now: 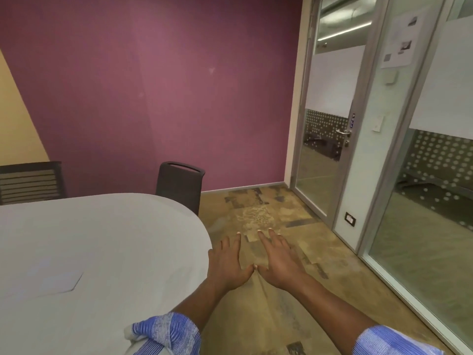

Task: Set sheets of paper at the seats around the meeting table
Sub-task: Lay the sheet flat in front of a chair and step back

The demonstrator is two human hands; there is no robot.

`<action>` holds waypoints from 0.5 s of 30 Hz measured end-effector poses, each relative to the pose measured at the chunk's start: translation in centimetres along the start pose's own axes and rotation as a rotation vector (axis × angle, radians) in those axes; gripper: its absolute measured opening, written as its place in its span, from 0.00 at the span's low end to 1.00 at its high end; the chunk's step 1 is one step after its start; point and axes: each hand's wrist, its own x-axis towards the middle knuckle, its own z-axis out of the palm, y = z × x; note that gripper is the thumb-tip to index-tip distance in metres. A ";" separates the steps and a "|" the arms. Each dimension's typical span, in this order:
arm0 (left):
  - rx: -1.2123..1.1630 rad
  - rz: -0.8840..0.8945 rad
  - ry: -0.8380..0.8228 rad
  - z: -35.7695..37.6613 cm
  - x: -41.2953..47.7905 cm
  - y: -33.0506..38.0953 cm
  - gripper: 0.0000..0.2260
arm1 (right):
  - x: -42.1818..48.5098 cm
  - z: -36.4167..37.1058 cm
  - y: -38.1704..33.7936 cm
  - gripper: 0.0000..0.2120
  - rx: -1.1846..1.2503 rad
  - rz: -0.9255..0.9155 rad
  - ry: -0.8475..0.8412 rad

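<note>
A white sheet of paper (55,279) lies flat on the pale oval meeting table (107,231) near its left front part. My left hand (226,262) and my right hand (277,260) are stretched out side by side, palms down, fingers straight, thumbs almost touching. Both hover past the table's right edge over the floor and hold nothing. A dark chair (180,187) stands at the table's far right end, and a second dark chair (30,181) with a slatted back stands at the far left.
A purple wall runs behind the table. A glass door (330,139) with a metal handle and glass partitions close the right side. Patterned brown carpet (266,216) covers the open floor between the table and the door.
</note>
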 end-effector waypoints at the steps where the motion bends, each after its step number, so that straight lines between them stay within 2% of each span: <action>1: -0.001 -0.013 0.002 0.6 1.8 -0.1 0.45 | 2.0 0.1 0.6 0.45 -0.007 -0.010 -0.003; 7: 0.005 -0.092 -0.009 3.0 12.2 -1.9 0.46 | 13.6 0.7 2.9 0.45 -0.010 -0.065 -0.018; 15: 0.050 -0.205 -0.005 4.8 21.4 -5.6 0.47 | 25.7 2.0 3.4 0.45 0.039 -0.150 -0.072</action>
